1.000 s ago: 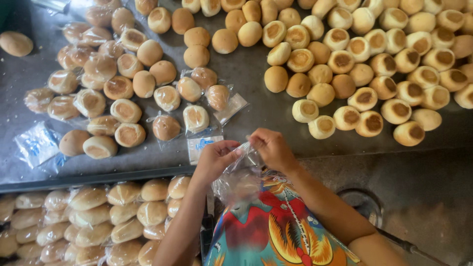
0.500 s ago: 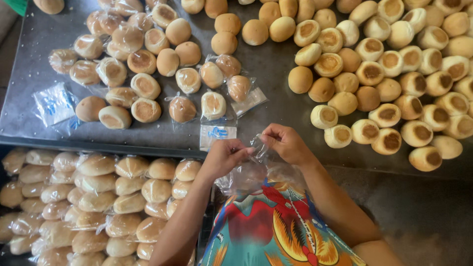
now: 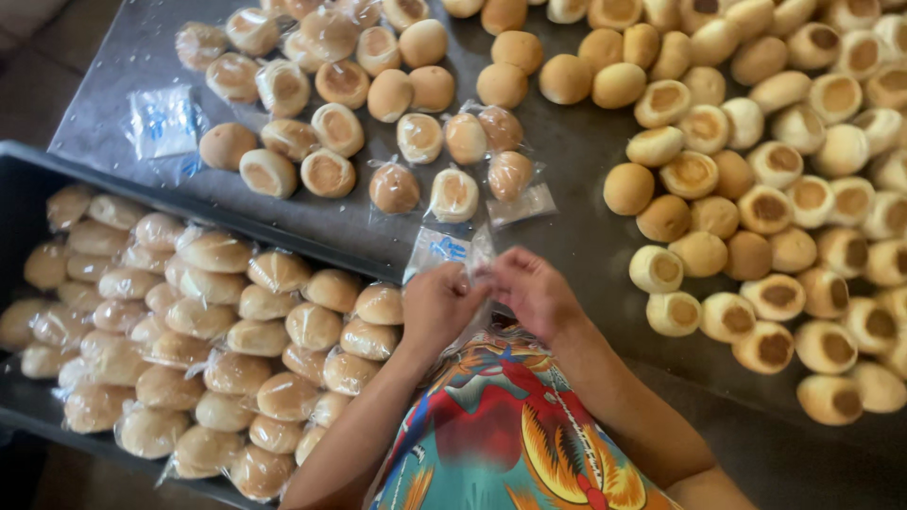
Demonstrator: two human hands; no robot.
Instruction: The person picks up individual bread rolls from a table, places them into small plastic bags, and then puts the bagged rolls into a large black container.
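Head view: left hand (image 3: 439, 304) and right hand (image 3: 531, 291), fingers pinched on a clear bag (image 3: 444, 253), apparently opening it; nearest unwrapped bun (image 3: 655, 269), right of the fingers, probably goes in next

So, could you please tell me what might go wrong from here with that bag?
Both hands, left hand and right hand, pinch the thin clear bag at its mouth; it could tear or slip from the grip. The unwrapped buns lie crowded beside the right forearm, so a sweep might knock some.

A dark grey metal table (image 3: 586, 161) under soft, even light.
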